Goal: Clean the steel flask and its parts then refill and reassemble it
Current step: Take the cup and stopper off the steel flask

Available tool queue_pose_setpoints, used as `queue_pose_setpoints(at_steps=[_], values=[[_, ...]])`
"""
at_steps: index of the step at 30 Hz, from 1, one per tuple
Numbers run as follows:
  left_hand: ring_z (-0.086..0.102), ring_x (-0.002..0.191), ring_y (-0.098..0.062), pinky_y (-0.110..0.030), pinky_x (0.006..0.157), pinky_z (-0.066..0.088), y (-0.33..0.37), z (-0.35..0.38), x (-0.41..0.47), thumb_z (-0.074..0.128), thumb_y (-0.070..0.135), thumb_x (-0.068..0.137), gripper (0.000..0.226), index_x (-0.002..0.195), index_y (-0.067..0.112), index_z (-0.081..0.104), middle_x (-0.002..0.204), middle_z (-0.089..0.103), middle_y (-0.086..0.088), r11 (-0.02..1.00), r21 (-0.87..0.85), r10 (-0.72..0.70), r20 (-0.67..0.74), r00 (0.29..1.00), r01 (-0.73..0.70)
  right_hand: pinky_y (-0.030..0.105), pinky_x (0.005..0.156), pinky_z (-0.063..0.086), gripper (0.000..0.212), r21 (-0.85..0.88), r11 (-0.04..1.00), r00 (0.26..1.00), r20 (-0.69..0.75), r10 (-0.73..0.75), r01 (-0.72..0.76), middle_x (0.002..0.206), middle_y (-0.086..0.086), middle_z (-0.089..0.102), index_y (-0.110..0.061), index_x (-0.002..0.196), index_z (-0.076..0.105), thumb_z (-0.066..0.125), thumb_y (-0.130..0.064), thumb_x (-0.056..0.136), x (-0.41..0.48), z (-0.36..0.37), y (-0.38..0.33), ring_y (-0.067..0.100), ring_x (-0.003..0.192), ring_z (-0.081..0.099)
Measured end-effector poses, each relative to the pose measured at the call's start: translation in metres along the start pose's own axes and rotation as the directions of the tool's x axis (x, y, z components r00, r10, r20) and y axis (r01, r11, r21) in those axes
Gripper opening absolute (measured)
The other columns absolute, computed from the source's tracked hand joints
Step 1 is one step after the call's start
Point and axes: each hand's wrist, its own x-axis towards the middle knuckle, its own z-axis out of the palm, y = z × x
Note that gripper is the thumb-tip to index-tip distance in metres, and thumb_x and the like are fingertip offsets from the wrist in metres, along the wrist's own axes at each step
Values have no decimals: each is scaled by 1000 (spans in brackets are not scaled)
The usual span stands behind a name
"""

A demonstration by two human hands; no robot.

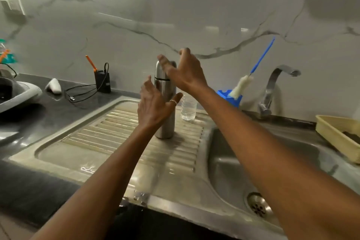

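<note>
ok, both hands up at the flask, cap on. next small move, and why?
Probably close the left hand round the flask body to steady it. Both hands are open, neither plainly holding anything; the right hand hovers at the cap, still on, and the flask stands free on the drainboard, so it needs bracing before any twist.

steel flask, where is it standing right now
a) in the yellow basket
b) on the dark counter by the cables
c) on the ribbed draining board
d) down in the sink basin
c: the steel flask stands upright on the ribbed draining board, to the left of the sink basin.
</note>
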Motion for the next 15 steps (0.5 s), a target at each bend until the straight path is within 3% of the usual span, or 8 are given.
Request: queue_pose_setpoints(at_steps=[3,5,6,8,11,13,15], values=[[56,124,-36,-53,95,51,1,11,4,80,64,73,107,149,16,21,142,50,-13,996,-75,-55,26,998,56,34,73,49,65,-231,968,995,26,-98,101,103,4,67,-12,109,61,53,-74,89,20,1,-11,23,92,64],[60,118,-36,-51,92,52,0,14,6,83,58,73,100,144,14,28,133,56,-12,992,-103,-73,14,997,74,27,56,35,61,-370,916,987,42,-153,158,73,-4,55,-16,75,53,52,-76,89,26,1,-16,15,66,54],[61,115,-36,-50,92,53,0,16,7,85,54,73,96,141,12,31,129,58,-12,990,-115,-87,3,996,86,27,52,30,64,-449,877,985,48,-164,168,68,-4,50,-18,68,48,50,-78,88,27,0,-21,13,60,48],[62,111,-37,-49,91,53,0,17,10,87,43,74,87,136,8,37,123,60,-14,985,-141,-100,-8,995,97,27,54,32,66,-574,799,983,75,-169,181,72,-3,51,-16,71,52,47,-80,89,30,1,-27,13,63,48],[62,107,-37,-45,89,53,-1,13,11,86,31,75,77,132,6,40,118,62,-15,979,-177,-97,8,995,97,30,68,42,67,-668,712,977,147,-158,215,95,4,61,-17,101,66,43,-79,91,32,4,-34,21,87,60],[62,104,-33,-44,89,54,-6,7,11,86,31,75,75,132,9,41,115,62,-12,975,-206,-81,31,996,86,31,74,46,70,-680,694,971,182,-153,236,109,5,66,-17,114,68,42,-77,92,29,3,-37,24,102,65],[62,103,-30,-44,90,55,-11,0,11,86,33,75,76,132,12,41,113,61,-6,968,-240,-62,50,997,72,33,80,51,69,-668,703,969,194,-152,244,111,6,66,-16,114,68,42,-77,92,27,5,-42,25,104,65]])
